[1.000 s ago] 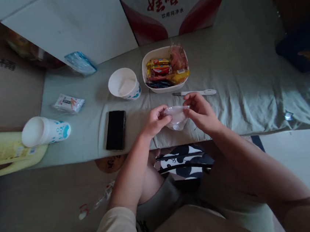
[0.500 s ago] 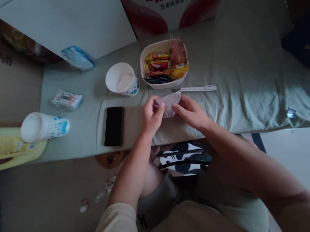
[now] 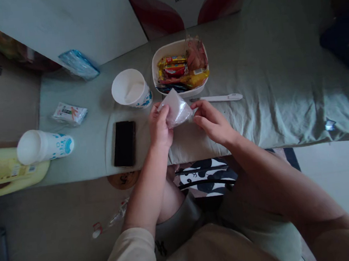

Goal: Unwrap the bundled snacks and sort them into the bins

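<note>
My left hand pinches a small clear plastic packet between thumb and fingers, with the packet tilted up and light glinting off it. What it contains is hard to make out. My right hand is by the packet's right edge, its thumb and forefinger curled and a little apart. Whether a fingertip touches the plastic I cannot tell. Just beyond my right hand lies a white utility knife. A white tub of wrapped snacks stands behind the packet.
A white paper cup stands at the left of the tub, with a black phone nearer me. Farther left are stacked cups, a small wrapped pack, a blue plastic pack and a yellow container. A printed carton stands behind.
The packet has turned and tilted up in my left hand and shifted left. My right hand has drawn its grip back to the packet's edge. The view has shifted slightly.
</note>
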Action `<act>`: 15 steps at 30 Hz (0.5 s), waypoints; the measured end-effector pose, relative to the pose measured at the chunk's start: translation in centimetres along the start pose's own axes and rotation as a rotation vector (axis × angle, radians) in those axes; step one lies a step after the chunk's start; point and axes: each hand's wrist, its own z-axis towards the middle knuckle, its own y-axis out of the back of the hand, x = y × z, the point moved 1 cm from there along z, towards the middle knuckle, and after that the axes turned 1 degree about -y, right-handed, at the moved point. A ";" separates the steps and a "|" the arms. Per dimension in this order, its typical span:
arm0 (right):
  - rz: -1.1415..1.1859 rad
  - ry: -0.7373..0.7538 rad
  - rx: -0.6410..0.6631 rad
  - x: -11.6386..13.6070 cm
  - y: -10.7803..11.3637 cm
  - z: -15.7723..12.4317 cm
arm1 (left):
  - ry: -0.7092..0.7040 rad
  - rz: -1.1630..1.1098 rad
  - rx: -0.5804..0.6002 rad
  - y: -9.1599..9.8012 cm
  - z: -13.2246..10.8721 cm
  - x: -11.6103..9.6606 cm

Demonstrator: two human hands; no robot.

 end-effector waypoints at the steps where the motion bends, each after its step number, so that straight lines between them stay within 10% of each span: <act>1: -0.002 0.027 -0.026 0.1 0.1 0.0 | 0.012 -0.020 -0.001 0.0 0.0 -0.1; 15: -0.129 0.273 -0.086 1.3 0.7 -0.3 | 0.146 0.044 0.228 -0.3 -0.7 -1.2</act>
